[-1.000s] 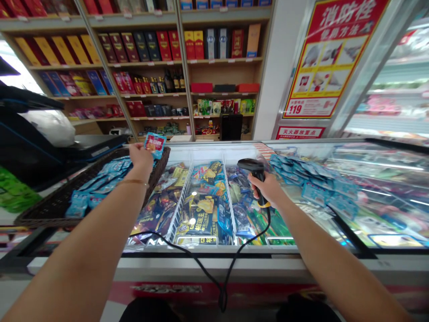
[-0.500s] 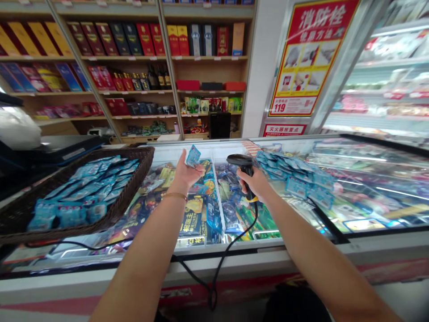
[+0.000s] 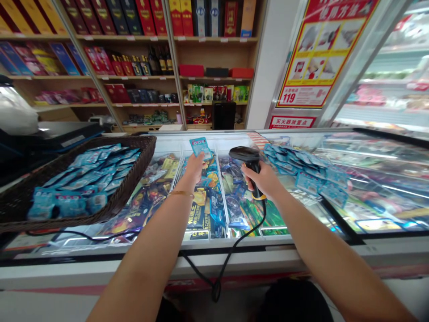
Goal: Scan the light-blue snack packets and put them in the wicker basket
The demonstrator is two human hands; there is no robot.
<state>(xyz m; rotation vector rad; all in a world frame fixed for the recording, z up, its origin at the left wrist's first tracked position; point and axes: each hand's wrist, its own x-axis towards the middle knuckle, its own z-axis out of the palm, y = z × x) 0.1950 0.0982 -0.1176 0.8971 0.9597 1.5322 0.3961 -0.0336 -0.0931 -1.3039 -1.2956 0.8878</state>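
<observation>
My left hand (image 3: 195, 167) is closed on a small blue packet (image 3: 200, 148), holding it up above the freezer with its printed face toward me. My right hand (image 3: 260, 178) wraps round the handle of a black barcode scanner (image 3: 246, 154), whose head points left toward the packet. A dark cable (image 3: 250, 232) hangs from the scanner's yellow-ringed base. At the left, a brown wicker basket (image 3: 132, 188) holds many similar blue packets (image 3: 89, 172). Another heap of blue packets (image 3: 301, 164) lies on the freezer glass right of the scanner.
Beneath both hands is a chest freezer (image 3: 147, 261) with bagged frozen goods and white wire dividers (image 3: 223, 192). Behind it stand shelves (image 3: 214, 39) of boxes and bottles. A red and yellow poster (image 3: 315, 58) hangs on the wall, with a lit display case (image 3: 389, 80) at the right.
My left hand has turned and closed its fingers on the packet, which now faces me and sits nearer the scanner. The scanner stays in my right hand. The view has tilted slightly down.
</observation>
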